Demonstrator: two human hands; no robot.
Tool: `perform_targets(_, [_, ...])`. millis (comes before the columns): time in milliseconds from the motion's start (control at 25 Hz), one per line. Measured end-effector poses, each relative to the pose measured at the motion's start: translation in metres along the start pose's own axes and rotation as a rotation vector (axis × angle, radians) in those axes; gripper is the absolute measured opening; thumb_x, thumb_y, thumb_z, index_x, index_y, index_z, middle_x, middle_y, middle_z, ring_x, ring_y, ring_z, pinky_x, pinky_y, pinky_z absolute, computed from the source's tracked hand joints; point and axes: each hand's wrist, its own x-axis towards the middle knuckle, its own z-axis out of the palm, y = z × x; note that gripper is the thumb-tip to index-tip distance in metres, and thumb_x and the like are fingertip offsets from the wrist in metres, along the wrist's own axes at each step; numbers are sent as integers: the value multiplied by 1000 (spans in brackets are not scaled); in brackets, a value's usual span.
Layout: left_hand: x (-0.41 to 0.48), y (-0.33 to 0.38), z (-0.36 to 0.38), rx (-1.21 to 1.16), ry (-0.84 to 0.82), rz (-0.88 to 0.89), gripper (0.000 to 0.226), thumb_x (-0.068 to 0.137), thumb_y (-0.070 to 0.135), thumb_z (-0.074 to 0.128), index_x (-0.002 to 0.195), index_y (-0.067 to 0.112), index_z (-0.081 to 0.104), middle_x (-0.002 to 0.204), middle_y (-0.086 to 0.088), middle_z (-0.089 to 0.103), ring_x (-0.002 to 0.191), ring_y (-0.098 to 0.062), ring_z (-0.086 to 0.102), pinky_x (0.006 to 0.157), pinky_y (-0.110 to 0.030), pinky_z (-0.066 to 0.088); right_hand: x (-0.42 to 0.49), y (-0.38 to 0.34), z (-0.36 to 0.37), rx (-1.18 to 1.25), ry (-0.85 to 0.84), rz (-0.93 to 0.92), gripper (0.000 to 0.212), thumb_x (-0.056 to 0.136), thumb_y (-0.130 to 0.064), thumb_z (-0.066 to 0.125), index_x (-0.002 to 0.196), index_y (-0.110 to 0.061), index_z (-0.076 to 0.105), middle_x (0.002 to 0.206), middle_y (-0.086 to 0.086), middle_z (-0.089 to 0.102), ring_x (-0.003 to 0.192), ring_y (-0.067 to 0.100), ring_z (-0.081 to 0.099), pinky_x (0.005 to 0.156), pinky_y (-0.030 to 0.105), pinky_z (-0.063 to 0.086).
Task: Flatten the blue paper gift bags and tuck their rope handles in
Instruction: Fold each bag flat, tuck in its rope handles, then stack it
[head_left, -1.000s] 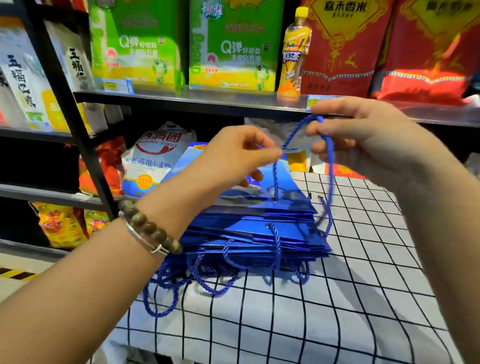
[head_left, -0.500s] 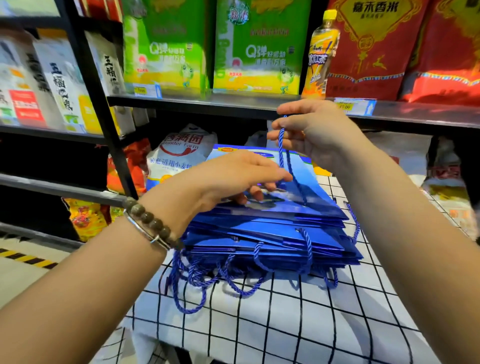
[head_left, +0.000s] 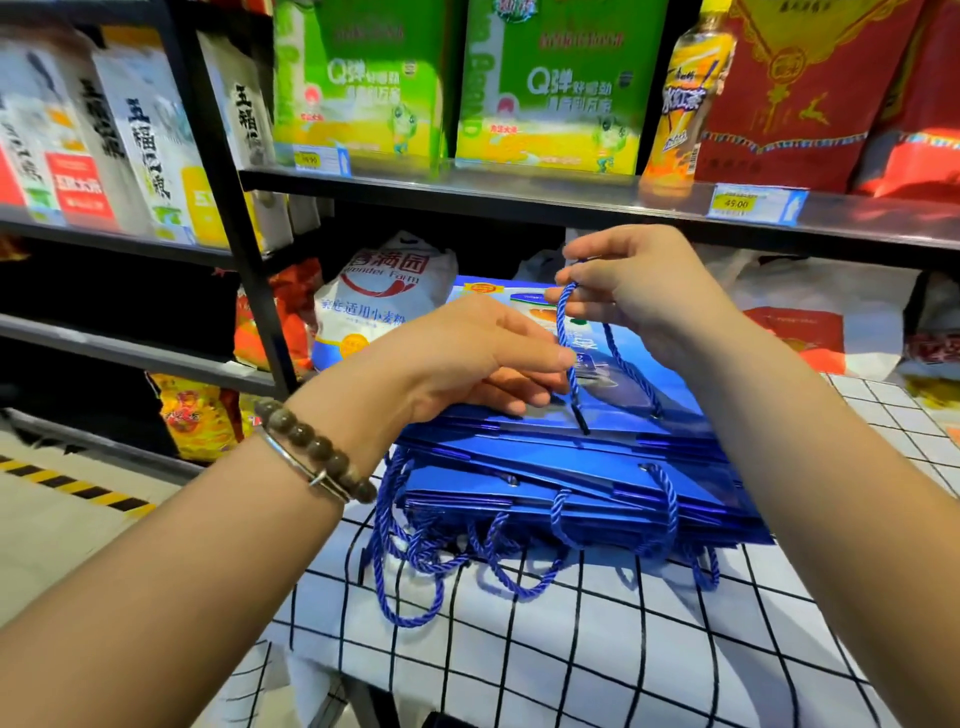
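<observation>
The right hand (head_left: 639, 291) pinches the rope handle (head_left: 563, 332) upright just above the top bag (head_left: 649, 395) of the stack (head_left: 571, 499) on the counter (head_left: 571, 649), its ends dropping to the bag's near edge, where the left hand (head_left: 467, 358) holds the mouth with curled fingers.

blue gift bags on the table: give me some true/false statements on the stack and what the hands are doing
1. The right hand pinches a blue rope handle above the top bag. True.
2. The bags stand upright. False: they lie flat in a stack on the checked cloth.
3. A beaded bracelet sits at the wrist of the left hand. True.
4. Every lower bag's handle is tucked in. False: rope loops hang out over the stack's near edge.
</observation>
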Motion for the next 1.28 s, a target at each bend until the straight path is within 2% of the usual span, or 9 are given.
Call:
perform_targets(160, [6,-3,5,128,42,11,21,84,15,64,64,9,60,54,1,62,39,-4,47,38,-13,41,5,1,2,9,-2,0,17,86,5,53,97,-7,57,80,10,61,64,20,62,49,18,52])
perform_targets(280, [1,-1,-6,91,119,46,17,87,10,60,70,8,57,62,-4,64,42,-5,57,41,-13,46,-1,7,-7,-349,-44,-82,31,85,-6,60,112,-20,55,79,4,62,56,16,65,54,25,53])
perform_targets(360, [-5,2,-22,58,179,70,11,83,2,62,75,8,59,62,-4,66,47,-7,62,45,-13,49,-16,8,-14,-628,-136,-206,22,82,-18,65,102,-27,60,70,-6,65,53,11,65,51,17,49])
perform_targets(440, [-12,1,-36,75,211,81,15,78,-5,65,79,9,61,62,-6,66,50,-9,64,50,-15,52,-38,8,-16,-651,-341,-251,11,77,-24,69,87,-29,66,63,-9,65,51,2,60,50,10,42])
perform_targets(520, [-16,-1,-43,175,213,79,19,76,-7,67,85,8,62,64,-8,64,53,-10,63,53,-16,53,-54,8,-12,-671,-498,-293,13,73,-28,72,86,-28,70,71,-13,66,65,-2,58,58,6,40])
perform_targets(640, [-19,-3,-45,336,228,80,21,75,-6,68,91,7,63,54,-2,59,53,-12,59,54,-16,53,-56,13,-4,-772,-564,-399,25,74,-33,71,98,-26,70,92,-20,64,88,-4,57,73,8,40])
perform_targets(760, [-20,-2,-46,444,256,96,20,75,-5,69,89,7,63,52,-2,54,56,-14,59,55,-19,52,-54,21,3,-876,-558,-486,29,80,-30,65,109,-27,66,113,-13,65,104,7,58,93,30,44])
perform_targets(920, [-20,-1,-42,594,246,102,19,76,0,71,89,11,64,61,-6,57,58,-16,61,58,-21,53,-62,24,6,-949,-478,-599,42,72,-25,45,108,-28,67,109,-12,69,99,14,63,83,38,51])
perform_targets(1280, [-13,7,-44,715,205,149,13,80,3,67,82,15,63,71,-11,68,61,-14,63,61,-23,52,-60,34,5,-899,-346,-807,34,71,-14,53,98,-21,71,94,-5,74,81,20,69,64,43,57])
